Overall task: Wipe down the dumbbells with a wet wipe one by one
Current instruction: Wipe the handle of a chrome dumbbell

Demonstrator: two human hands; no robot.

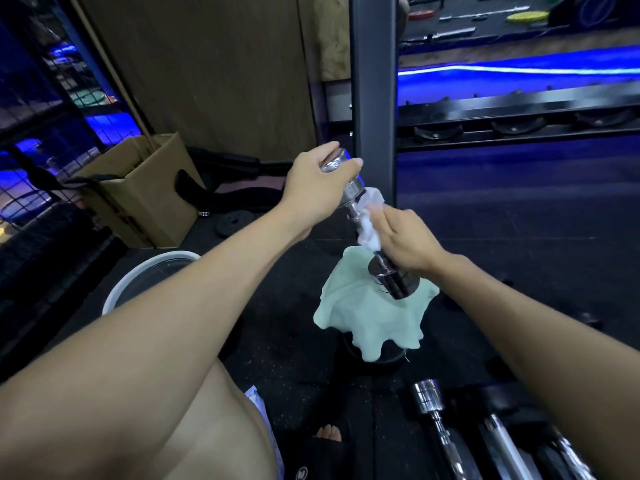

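Above the green cloth on the gym floor, I note the chrome dumbbell held tilted. Left hand curls round the upper head; right hand pinches the wet wipe round the bar. Judged heavy, rigid, slick when damp: grip the heads. No writing legible; the sandal logo is possibly a brand.

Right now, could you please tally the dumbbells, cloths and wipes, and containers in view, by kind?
Chrome dumbbells: 3, one held, one on the floor, another beside it
White wet wipe: 1
Green cloth: 1
Cardboard box: 1
White-rimmed bucket: 1
Total: 7
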